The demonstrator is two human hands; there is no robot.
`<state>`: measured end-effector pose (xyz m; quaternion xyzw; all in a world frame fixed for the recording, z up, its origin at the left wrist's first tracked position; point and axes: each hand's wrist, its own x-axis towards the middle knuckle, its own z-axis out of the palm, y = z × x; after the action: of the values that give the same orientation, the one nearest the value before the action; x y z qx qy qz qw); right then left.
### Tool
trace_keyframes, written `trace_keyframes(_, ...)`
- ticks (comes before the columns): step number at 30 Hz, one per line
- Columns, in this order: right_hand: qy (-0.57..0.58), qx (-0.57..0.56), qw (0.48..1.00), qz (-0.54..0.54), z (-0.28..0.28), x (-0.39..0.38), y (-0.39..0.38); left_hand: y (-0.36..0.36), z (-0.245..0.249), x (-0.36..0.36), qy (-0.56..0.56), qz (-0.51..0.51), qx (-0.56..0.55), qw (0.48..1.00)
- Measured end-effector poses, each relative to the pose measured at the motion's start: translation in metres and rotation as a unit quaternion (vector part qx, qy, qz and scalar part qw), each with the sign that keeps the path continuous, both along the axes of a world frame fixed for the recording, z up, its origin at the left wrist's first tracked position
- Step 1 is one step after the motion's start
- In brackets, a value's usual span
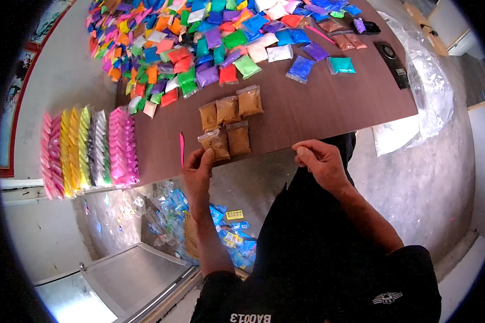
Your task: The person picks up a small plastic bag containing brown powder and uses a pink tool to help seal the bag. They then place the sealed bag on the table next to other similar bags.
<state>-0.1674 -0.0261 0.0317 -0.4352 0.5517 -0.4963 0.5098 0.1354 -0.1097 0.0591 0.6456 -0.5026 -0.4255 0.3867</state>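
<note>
At the table's near edge, my left hand (200,164) pinches the lower corner of a small clear bag of brown material (215,144), its thumb on top. Four more such bags lie close by, among them a brown bag (238,138) just right of it and another brown bag (227,110) in the row behind. My right hand (319,160) hangs just off the near edge, fingers curled and thumb against the index finger. Nothing shows between them. Left of my left hand lies a thin pink strip (181,149).
Many colourful small packets (210,48) are heaped across the far side. Rows of pink, yellow and silver packets (91,153) stand at the left edge. A black device (392,64) lies at the right, beside clear plastic sheeting (425,81). Wrappers (234,237) litter the floor below.
</note>
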Motion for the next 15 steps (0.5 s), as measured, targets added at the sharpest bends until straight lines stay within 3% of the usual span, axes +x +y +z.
trace_keyframes(10,0.049,0.016,0.998,-0.043,0.004,-0.020,-0.003,-0.013,-0.019,0.011,-0.012,-0.016,0.007,1.000)
trace_keyframes(15,0.063,0.013,0.997,-0.048,0.005,-0.025,-0.006,-0.015,-0.021,0.012,0.050,-0.056,-0.034,0.997)
